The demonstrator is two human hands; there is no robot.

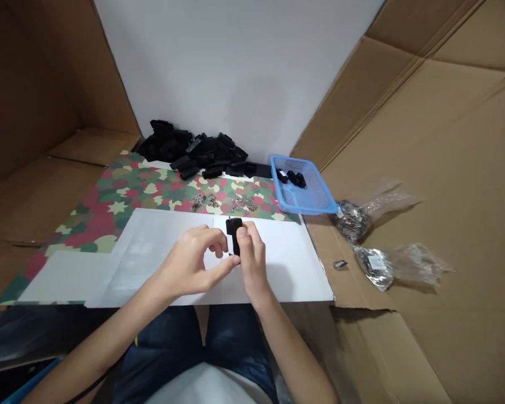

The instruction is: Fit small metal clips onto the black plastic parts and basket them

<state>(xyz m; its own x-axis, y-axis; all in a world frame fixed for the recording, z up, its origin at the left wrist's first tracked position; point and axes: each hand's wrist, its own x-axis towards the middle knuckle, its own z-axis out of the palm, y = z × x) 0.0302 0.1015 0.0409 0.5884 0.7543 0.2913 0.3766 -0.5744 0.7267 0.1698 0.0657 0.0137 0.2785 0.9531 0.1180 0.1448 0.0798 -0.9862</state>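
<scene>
Over the white sheet, my right hand [255, 264] grips a small black plastic casing [234, 229], thumb across its right side and fingers behind. The casing stands upright, with a thin metal pin sticking up at its top left. On the left, my left hand [187, 261] puts its thumb tip to the casing's lower end. Its other fingers curl beside the casing, with a gap between them and the thumb. What the casing's far side looks like is hidden by my right hand.
Small metal pieces [243, 204] lie in little heaps on the camouflage-patterned cloth [138, 188]. Behind is a pile of black casings [202, 151]. A blue basket [324, 196] holds a few black parts. Bags of metal parts [376, 266] rest at right, beside cardboard walls [437, 168].
</scene>
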